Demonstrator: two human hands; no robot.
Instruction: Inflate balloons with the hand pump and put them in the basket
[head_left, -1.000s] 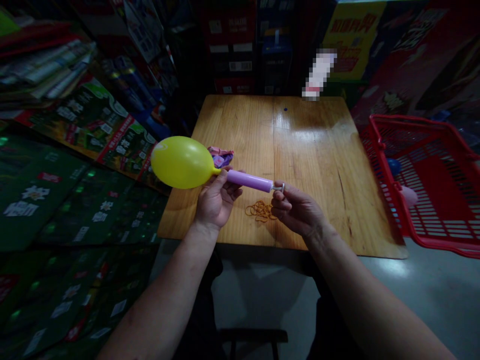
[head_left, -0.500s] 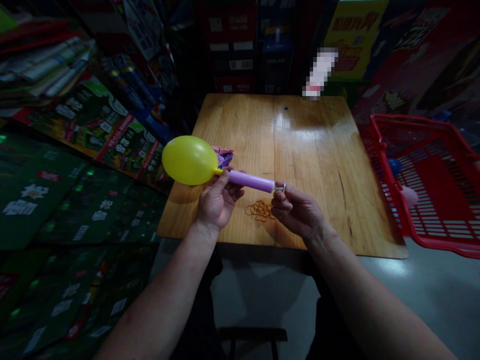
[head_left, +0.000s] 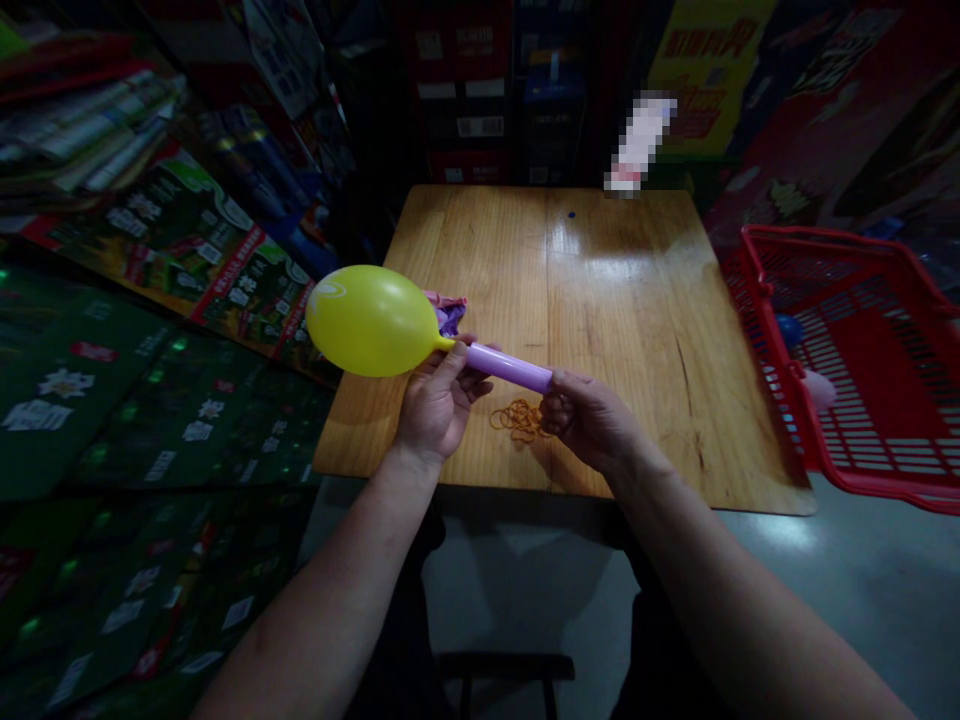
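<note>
A yellow balloon (head_left: 371,322), partly inflated, points left with its neck on the tip of a purple hand pump (head_left: 514,368). My left hand (head_left: 437,400) is closed around the balloon's neck and the pump's front end. At the pump's other end, my right hand (head_left: 589,415) grips the handle, which its fingers hide. The pump's rod does not show. Below the pump, orange rubber bands (head_left: 519,420) lie in a loose heap on the wooden table (head_left: 622,330). Pink and purple uninflated balloons (head_left: 450,314) lie behind the yellow one.
To the right of the table stands a red shopping basket (head_left: 862,380) with a blue balloon (head_left: 789,330) and a pink balloon (head_left: 819,390) in it. Green cartons (head_left: 150,390) are stacked on the left. A dark stool (head_left: 506,667) is below the table's front edge.
My right hand has pushed the pump's handle in, so the rod no longer shows. The yellow balloon has grown larger. My left hand holds nearly the same place.
</note>
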